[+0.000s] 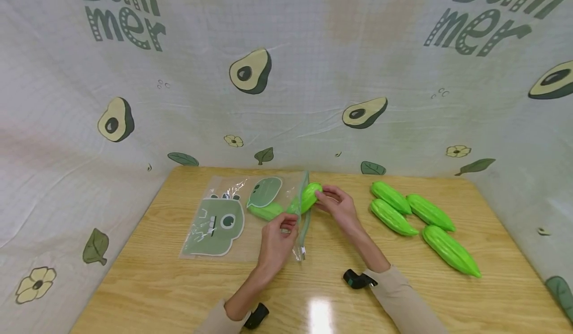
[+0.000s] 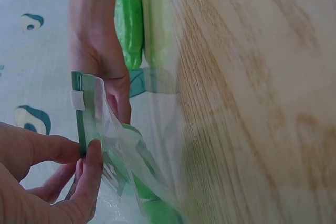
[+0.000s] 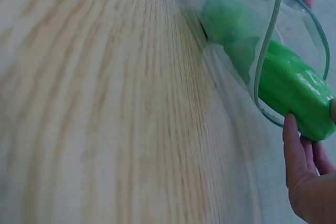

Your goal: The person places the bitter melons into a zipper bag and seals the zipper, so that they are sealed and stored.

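A clear zip bag (image 1: 257,239) with a green monster print lies on the table, its mouth facing right. My left hand (image 1: 276,242) pinches the bag's green zip edge (image 2: 82,129) between thumb and fingers, near a white slider (image 2: 77,100). With its fingertips, my right hand (image 1: 341,208) grips the outer end of a bright green ridged gourd (image 3: 298,90). That gourd passes through the open mouth, its inner part behind the clear film. Another green gourd (image 1: 265,211) lies inside the bag, partly covered by the print.
Several more green gourds (image 1: 451,250) lie together on the right side of the wooden table (image 1: 147,284). A pale cloth (image 1: 304,75) printed with avocados and leaves hangs behind the table and at both sides. Each wrist bears a small black camera (image 1: 356,278).
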`<action>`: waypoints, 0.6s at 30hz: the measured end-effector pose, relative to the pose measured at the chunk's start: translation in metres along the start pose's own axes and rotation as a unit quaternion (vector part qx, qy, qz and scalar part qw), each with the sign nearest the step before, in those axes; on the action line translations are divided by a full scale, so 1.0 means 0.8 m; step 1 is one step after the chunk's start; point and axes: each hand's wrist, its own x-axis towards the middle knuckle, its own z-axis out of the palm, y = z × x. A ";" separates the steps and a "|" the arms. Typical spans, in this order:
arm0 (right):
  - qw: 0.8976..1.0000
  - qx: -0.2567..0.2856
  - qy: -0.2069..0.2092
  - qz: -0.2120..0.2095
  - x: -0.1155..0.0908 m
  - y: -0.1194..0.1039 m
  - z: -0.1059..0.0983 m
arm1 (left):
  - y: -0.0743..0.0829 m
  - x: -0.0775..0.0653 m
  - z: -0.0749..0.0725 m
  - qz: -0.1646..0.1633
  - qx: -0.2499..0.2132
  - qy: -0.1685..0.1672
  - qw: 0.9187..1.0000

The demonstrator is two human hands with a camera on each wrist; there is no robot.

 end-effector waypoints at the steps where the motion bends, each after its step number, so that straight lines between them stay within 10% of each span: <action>1: 1.000 -0.002 -0.001 0.002 0.000 0.000 0.001 | 0.000 0.000 0.000 0.001 0.001 0.001 1.000; 18: 1.000 -0.025 -0.017 0.009 0.001 0.004 0.015 | 0.000 0.000 -0.001 0.006 0.003 -0.004 1.000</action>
